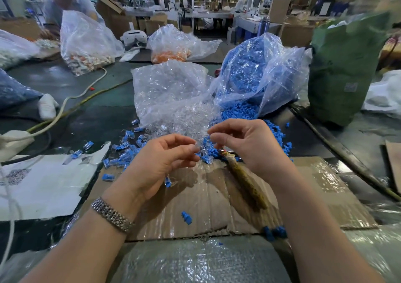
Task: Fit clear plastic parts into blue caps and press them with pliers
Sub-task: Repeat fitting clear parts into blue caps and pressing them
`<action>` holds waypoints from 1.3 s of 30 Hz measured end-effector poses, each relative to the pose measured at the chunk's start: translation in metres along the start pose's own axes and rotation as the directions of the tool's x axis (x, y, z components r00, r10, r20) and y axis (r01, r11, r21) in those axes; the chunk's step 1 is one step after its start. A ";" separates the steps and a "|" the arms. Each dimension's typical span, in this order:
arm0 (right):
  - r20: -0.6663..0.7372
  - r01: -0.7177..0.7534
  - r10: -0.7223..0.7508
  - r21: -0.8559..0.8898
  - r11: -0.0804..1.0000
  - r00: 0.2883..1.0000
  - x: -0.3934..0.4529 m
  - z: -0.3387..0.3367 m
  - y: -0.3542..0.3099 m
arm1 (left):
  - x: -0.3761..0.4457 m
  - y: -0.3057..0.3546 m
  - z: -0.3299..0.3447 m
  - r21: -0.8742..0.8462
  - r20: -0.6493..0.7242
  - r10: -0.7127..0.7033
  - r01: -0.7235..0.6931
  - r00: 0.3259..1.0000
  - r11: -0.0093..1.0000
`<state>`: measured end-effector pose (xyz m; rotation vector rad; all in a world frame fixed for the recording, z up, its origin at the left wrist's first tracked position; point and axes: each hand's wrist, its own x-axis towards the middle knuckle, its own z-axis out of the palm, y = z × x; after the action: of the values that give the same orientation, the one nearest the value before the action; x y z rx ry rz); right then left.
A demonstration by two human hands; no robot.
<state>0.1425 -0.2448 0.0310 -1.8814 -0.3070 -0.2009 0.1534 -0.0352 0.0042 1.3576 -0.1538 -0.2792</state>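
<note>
From the head camera, both hands hover above a flattened brown cardboard sheet [195, 196] that carries the work. The left hand [160, 163] has its fingers curled, thumb and forefinger pinching a small clear plastic part [196, 147]; a small blue plastic cap [167, 183] shows under its palm, and I cannot tell whether it is held or just lying on the cardboard. The right hand [245, 144] is also curled, its fingertips pinched together just beside the clear part; what it holds, if anything, is too small and transparent to make out.

The clear part looks very light, rigid and smooth, so likely slippery and easily flicked away. A fingertip pinch across its body seems the right hold. Its long axis and facing cannot be read: it blurs into the heap of clear parts [186, 120] spilling from the clear plastic bag [169, 87] at the sheet's far edge.

The pile of blue caps [240, 112] pours from a second clear bag [256, 70] towards the far right corner; these look stiff and light too. Joined blue-and-clear pieces [128, 144] scatter near the far left corner.

The pliers with a taped, worn brown handle [245, 178] lie right of centre, long axis running from the near right up towards the piles, jaws hidden under the right hand. A loose blue cap [186, 217] lies near the near edge.
</note>
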 end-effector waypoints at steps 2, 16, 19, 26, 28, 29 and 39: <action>0.015 0.018 -0.019 0.006 1.000 1.000 -0.001 -0.001 -0.001 | 0.000 0.000 -0.001 -0.041 0.025 -0.010 0.011 1.000 0.999; 0.095 0.215 -0.198 -0.222 0.951 0.976 -0.009 0.010 -0.011 | 0.001 -0.001 0.001 -0.025 0.133 -0.061 0.064 0.989 0.998; 0.102 0.228 -0.208 -0.260 0.938 0.973 -0.009 0.011 -0.013 | 0.000 0.000 -0.002 -0.023 0.178 -0.038 0.043 0.983 0.999; 0.125 0.248 -0.220 -0.305 0.919 0.967 -0.011 0.011 -0.016 | 0.000 -0.002 -0.005 0.066 0.148 0.073 -0.083 0.986 0.994; 0.130 0.255 -0.224 -0.311 0.916 0.966 -0.011 0.011 -0.017 | 0.001 -0.003 -0.004 0.067 0.151 0.090 -0.101 0.984 0.993; 0.131 0.259 -0.229 -0.314 0.913 0.965 -0.012 0.011 -0.018 | 0.000 -0.003 -0.005 0.071 0.152 0.094 -0.105 0.984 0.992; 0.097 0.211 -0.189 -0.340 0.916 0.977 -0.012 0.008 -0.018 | 0.000 -0.002 -0.002 0.062 0.120 0.111 -0.119 0.987 0.991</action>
<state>0.1259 -0.2336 0.0413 -2.2108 -0.5373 -0.3549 0.1538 -0.0332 0.0021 1.3958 -0.3409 -0.2578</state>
